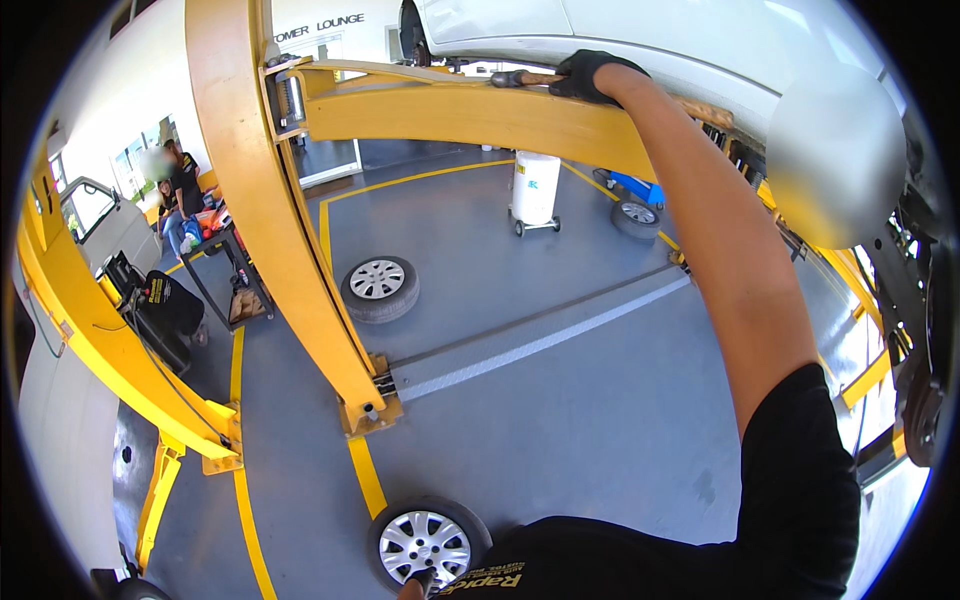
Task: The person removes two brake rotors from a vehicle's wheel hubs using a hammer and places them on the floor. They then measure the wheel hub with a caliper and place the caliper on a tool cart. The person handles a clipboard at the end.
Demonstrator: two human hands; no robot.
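Observation:
My right arm stretches up and forward. On it, my black-gloved right hand [592, 78] is closed round the wooden handle of a hammer [530, 78], its dark head pointing left. The hammer lies along the top of a yellow lift arm [470, 115], just below the sill of a raised white car [600, 30]. Low in the picture, my left hand [428, 578], in a dark glove, shows only in part in front of a wheel [425, 540] with a silver rim. Its fingers are too small and hidden to read.
A yellow lift post [245, 200] stands left of centre, with a grey floor ramp [540, 325] running from its base. Loose wheels [380, 290] and a white wheeled drum [535, 190] stand on the floor. People [180, 190] are beside a cart [230, 265] at left.

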